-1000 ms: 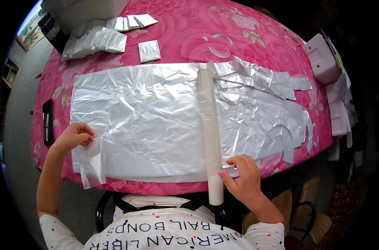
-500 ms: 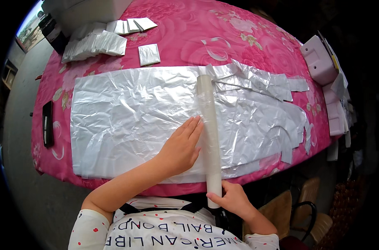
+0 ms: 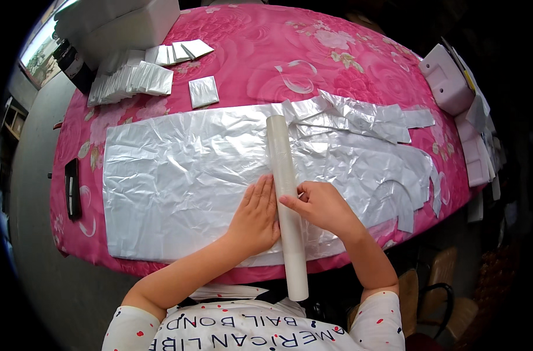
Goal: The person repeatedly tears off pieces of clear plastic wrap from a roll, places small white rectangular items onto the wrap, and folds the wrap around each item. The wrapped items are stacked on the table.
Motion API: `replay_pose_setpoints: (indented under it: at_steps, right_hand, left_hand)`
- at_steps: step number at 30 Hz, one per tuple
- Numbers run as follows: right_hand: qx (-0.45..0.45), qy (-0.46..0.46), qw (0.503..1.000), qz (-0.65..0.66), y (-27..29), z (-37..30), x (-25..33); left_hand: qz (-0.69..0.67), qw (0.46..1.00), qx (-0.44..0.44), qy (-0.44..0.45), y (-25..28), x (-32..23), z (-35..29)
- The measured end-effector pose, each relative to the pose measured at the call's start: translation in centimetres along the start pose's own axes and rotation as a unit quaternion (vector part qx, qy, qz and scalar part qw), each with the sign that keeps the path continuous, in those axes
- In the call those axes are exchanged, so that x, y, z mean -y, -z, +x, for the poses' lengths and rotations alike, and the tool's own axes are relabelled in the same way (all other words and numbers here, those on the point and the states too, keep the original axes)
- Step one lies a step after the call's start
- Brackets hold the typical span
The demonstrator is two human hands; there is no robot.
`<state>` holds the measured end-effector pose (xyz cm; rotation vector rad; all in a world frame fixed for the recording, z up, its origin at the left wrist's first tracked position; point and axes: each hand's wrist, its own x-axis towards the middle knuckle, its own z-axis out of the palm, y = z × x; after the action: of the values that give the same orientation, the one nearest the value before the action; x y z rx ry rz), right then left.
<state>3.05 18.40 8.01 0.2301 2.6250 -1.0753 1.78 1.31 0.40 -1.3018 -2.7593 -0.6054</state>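
A long pale tube (image 3: 284,149), semi-glossy like a roll of clear film, lies across a stack of thin silvery-white plastic bags (image 3: 161,193). Its near end sticks out past the table edge. My left hand (image 3: 253,216) is laid flat on the bags, fingers stretched out along the tube's left side. On the other side, my right hand (image 3: 326,207) has hold of the tube near its middle, thumb on top and fingers curled at its right flank. The bags' handle ends (image 3: 415,169) point right, crumpled and partly overlapping.
Small folded plastic packets (image 3: 134,79) are heaped at the far left, with a single packet (image 3: 204,92) apart. A white foam box (image 3: 123,29) stands behind them. A black phone (image 3: 72,188) lies at the left edge. Pale foam containers (image 3: 448,79) stand at the right; chairs (image 3: 436,275) are below.
My right hand has moved from the tube's near end up to its middle. My left hand has shifted slightly nearer to me. The view has shifted a little.
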Motion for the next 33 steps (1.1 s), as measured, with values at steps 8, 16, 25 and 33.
replay_pose_setpoints:
  at_steps: [8,16,25,33]
  right_hand:
    - [0.076,-0.075,0.817,0.567,-0.1,13.2,-1.9]
    - [-0.095,0.127,0.572,0.805,6.9,17.3,-5.3]
    - [-0.203,0.295,0.634,0.685,16.7,9.3,-2.5]
    - [0.053,0.300,0.896,0.323,-9.7,9.0,13.8]
  left_hand:
    - [0.008,1.000,0.004,-0.003,0.1,0.2,0.1]
    - [0.005,1.000,0.018,-0.010,0.3,0.2,0.0]
    - [-0.008,1.000,0.009,-0.007,0.5,0.1,0.0]
    - [-0.087,0.992,-0.084,-0.026,-0.3,0.5,-0.5]
